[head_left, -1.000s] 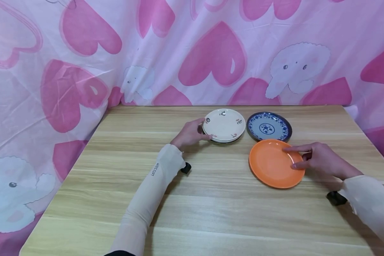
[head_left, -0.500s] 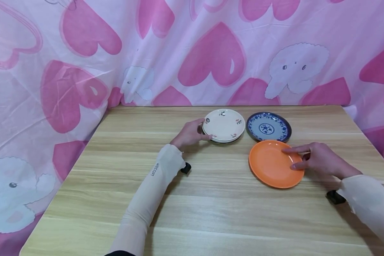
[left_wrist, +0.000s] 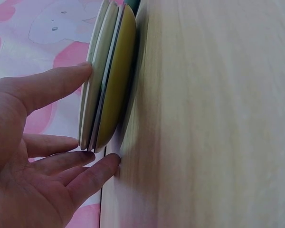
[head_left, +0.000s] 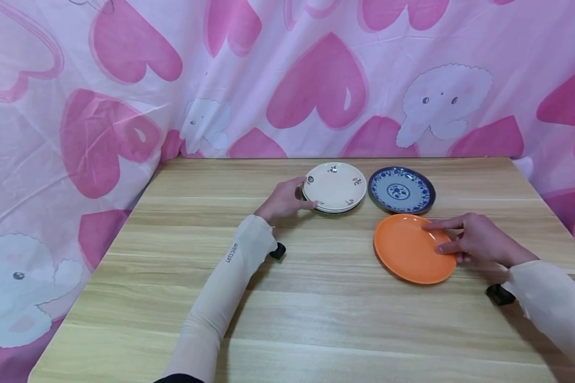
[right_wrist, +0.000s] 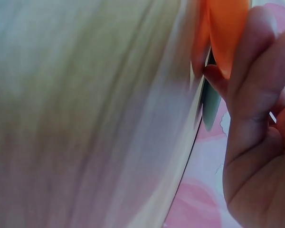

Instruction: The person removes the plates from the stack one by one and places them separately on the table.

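A stack of plates stands near the back of the table, with a cream plate [head_left: 334, 186] patterned with small flowers on top. Lower in the stack, a yellow-sided plate [left_wrist: 118, 78] shows in the left wrist view. My left hand [head_left: 284, 201] touches the stack's left edge, thumb and fingers spread along the rims. With my right hand [head_left: 481, 239] I pinch the right rim of an orange plate [head_left: 409, 250], one finger visible beneath it in the right wrist view. Just behind it lies a blue-and-white plate [head_left: 402, 190] with a dark rim.
The wooden table [head_left: 316, 314] reaches back to a pink curtain [head_left: 249, 80] printed with hearts, which also hangs along the left side. The blue-and-white plate sits close to the right of the stack. A black wrist device [head_left: 500, 294] hangs below the right wrist.
The orange plate has shifted slightly toward me, and more of the blue-and-white plate's front rim shows. My left hand and the stack have stayed in place.
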Motion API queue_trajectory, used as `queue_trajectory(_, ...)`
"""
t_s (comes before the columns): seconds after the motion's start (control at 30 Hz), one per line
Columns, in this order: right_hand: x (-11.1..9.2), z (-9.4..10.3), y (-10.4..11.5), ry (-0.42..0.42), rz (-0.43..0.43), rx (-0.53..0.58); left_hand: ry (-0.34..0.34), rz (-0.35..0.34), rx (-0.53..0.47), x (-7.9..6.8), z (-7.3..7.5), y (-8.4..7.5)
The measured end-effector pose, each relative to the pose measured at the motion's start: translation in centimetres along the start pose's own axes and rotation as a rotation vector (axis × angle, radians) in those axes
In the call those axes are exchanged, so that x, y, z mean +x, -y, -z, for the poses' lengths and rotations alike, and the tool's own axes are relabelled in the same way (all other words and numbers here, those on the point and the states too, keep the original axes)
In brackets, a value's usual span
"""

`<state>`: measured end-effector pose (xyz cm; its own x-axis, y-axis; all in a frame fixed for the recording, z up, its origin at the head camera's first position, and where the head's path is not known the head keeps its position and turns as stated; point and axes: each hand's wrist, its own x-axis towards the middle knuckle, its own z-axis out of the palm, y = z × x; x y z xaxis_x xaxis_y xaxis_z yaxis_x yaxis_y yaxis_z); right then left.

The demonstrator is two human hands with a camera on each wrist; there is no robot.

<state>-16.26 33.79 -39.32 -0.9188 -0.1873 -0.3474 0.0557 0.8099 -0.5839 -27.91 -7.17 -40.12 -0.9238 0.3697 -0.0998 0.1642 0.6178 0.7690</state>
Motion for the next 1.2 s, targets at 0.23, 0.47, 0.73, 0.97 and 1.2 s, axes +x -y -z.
queue_trajectory(0.23,0.1,-0.1,0.2,0.012,0.002,-0.011,0.003,0.003,-0.025,0.1,0.0,0.1)
queue_trajectory(0.47,0.2,-0.1,0.3,0.019,-0.014,-0.013,0.004,0.014,-0.038,0.1,-0.1,0.1)
queue_trajectory(0.73,0.1,0.1,0.6,0.019,0.008,-0.068,0.01,0.019,-0.034,0.0,0.0,0.1)
queue_trajectory(0.97,0.1,0.8,1.1,0.07,-0.021,-0.062,0.006,0.01,-0.035,0.0,-0.1,0.1)
queue_trajectory(1.2,0.6,1.9,2.4,0.035,-0.014,-0.101,0.006,0.004,-0.041,-0.1,0.0,0.0)
